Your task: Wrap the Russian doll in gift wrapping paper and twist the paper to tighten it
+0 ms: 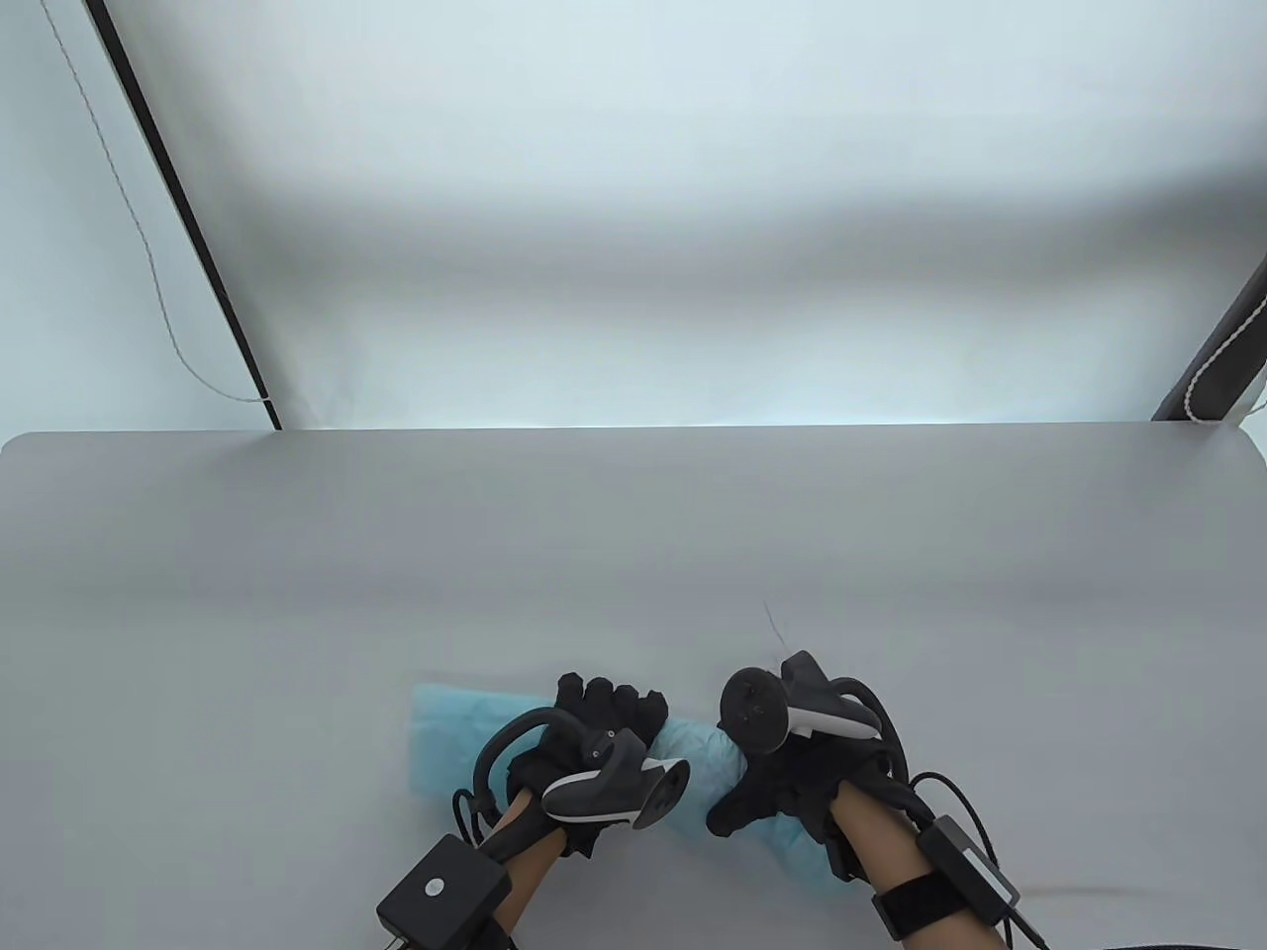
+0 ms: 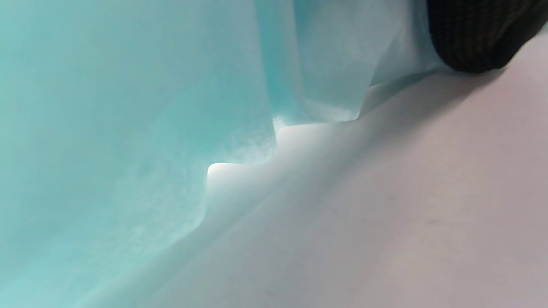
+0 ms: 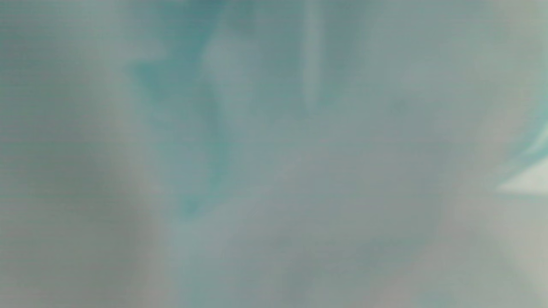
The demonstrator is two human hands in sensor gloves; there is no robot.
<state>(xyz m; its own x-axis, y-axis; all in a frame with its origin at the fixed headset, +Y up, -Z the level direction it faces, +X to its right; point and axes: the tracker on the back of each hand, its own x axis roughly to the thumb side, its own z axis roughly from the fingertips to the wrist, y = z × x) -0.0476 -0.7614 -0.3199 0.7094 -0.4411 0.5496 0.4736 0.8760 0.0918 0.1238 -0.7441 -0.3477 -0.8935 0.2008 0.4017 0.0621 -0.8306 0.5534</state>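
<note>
Two gloved hands work a bundle of pale blue wrapping paper (image 1: 445, 737) at the near edge of a grey table (image 1: 633, 554). Left of the bundle's middle, a loose flap of the paper fans out flat on the table. Beside that flap the left hand (image 1: 594, 737) sits on top of the bundle, knuckles up, its fingers (image 1: 614, 698) curled over the paper and gripping it. The left wrist view shows the paper (image 2: 128, 128) in soft folds against the table (image 2: 406, 214), one dark fingertip (image 2: 475, 34) pressed to it. Right of the left hand a short stretch of paper bridges the gap to the right hand (image 1: 782, 782), which clasps the bundle's other end, thumb pointing toward the middle. A further flap trails toward the table's near edge beneath it. The right wrist view is a blue-grey blur. The Russian doll is not visible; whether it lies inside the paper cannot be told.
</note>
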